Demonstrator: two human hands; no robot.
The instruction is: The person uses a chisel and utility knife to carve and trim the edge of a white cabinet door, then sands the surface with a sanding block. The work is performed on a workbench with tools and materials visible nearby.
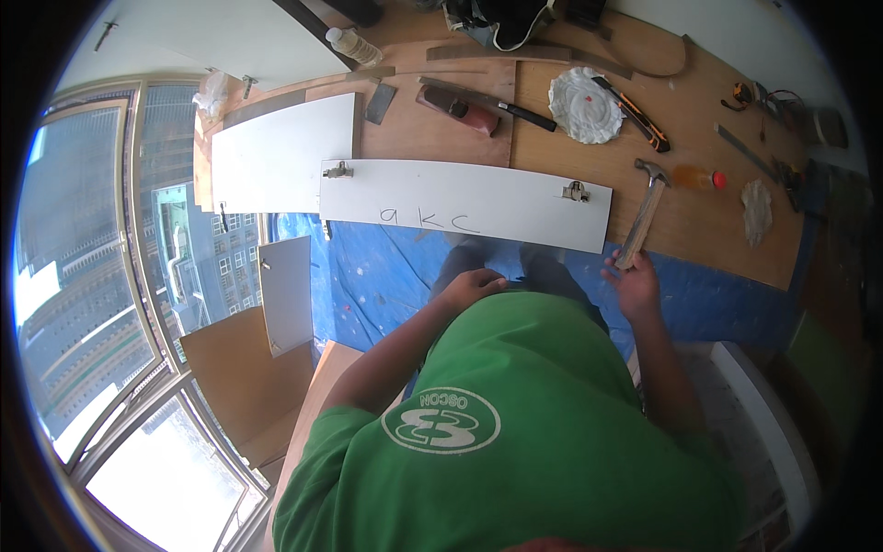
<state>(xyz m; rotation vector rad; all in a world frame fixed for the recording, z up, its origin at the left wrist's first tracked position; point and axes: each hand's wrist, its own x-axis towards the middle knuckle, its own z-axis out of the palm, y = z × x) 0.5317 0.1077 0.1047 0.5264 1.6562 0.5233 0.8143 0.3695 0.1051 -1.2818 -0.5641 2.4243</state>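
A claw hammer (pixel 647 210) with a wooden handle lies over the right part of the workbench, its head pointing away from me. My right hand (pixel 635 281) has its fingers closed round the near end of that handle. At my waist rests my left hand (pixel 471 288), back upward, fingers loosely laid against my front with nothing seen in them. Before me, along the bench's near edge, is a long white panel (pixel 515 204) with dark handwritten marks. It bears a metal hinge (pixel 339 170) at its left end and another hinge (pixel 576 191) at its right.
A second white panel (pixel 285 147) lies behind, at left. On the wooden bench (pixel 717 230) are an orange-black utility knife (pixel 635 115), a crumpled white plate-like sheet (pixel 585 103), a red-capped bottle (pixel 697 178) and a chisel-like black-handled tool (pixel 524 115). Blue sheeting (pixel 368 285) covers the floor.
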